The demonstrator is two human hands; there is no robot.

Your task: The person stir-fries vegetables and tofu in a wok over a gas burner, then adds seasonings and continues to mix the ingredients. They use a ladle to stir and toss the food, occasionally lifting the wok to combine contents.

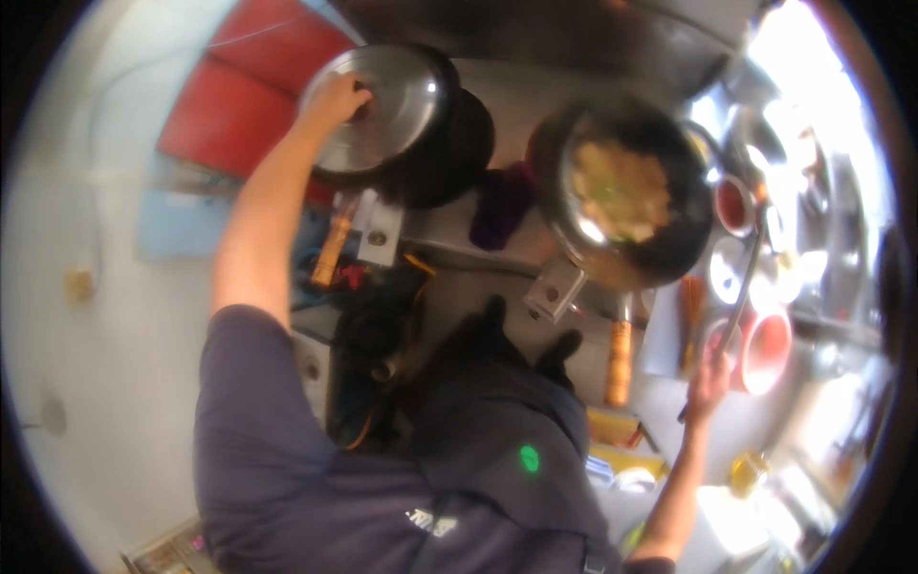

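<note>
My left hand [343, 100] grips the knob of a round metal lid [401, 107], which lies over a dark wok [466, 154] at the upper left. At the right, my right hand [710, 384] is closed around the handle of a long metal utensil [742, 290]; its upper end is near several bowls and blurred. Between the hands, a second wok [681, 237] holds pale and green food [622, 188]. This wok's wooden handle [618, 362] points towards me. Another wooden handle [331, 251] points down below the lidded wok.
A dark purple cloth [502, 204] lies between the woks. Red panels [222, 115] stand at the upper left beside a pale wall. A pink-red container [767, 351] and a small bowl of red contents [733, 204] are at the right. A yellow container [749, 473] sits lower right.
</note>
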